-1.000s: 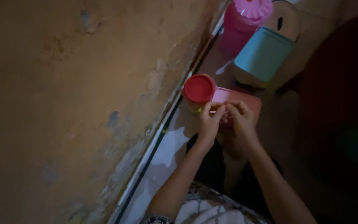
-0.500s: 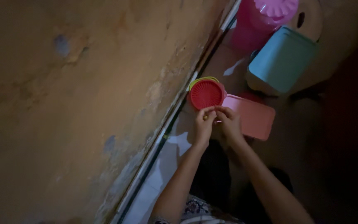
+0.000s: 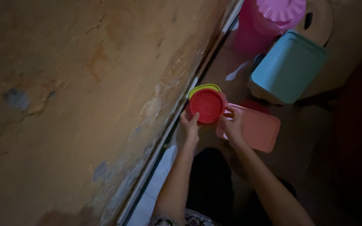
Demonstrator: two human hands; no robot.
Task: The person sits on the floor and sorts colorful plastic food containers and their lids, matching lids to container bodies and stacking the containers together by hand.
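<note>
near the middle of the frame, your left hand (image 3: 189,127) and right hand (image 3: 232,125) each pinch an edge of the red lid (image 3: 207,105). the lid sits on a yellow tub (image 3: 204,87). a pink lid (image 3: 257,129) lies under your right hand. a blue box (image 3: 289,66) stands at the upper right.
</note>
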